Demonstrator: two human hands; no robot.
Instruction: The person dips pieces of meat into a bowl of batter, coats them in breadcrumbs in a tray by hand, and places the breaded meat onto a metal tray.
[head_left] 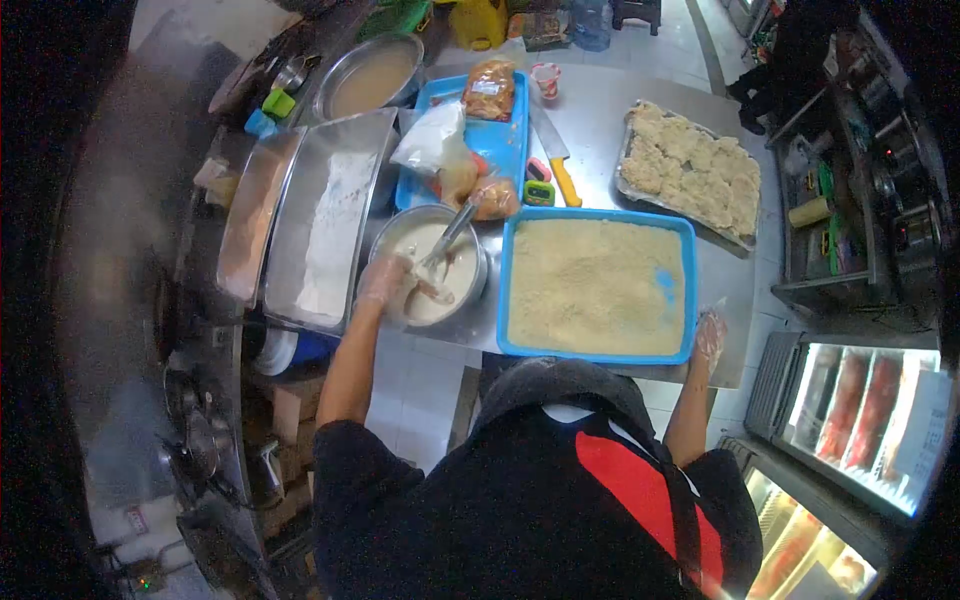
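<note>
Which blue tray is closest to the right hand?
The near blue tray, full of tan crumbly stuff: its edge is beside the right hand. The other blue tray, with bags in it, is farther away.

Before us on the table (600, 125) we have the crumb tray (690, 290); to its left, the batter bowl (482, 272) with a utensil (455, 232) in it; further left, the flour pan (310, 220). Behind the bowl we see a smaller tray (500, 140) bearing bags (430, 137); behind the crumb tray, a knife (557, 157); right rear, a loaded pan (685, 216).
</note>
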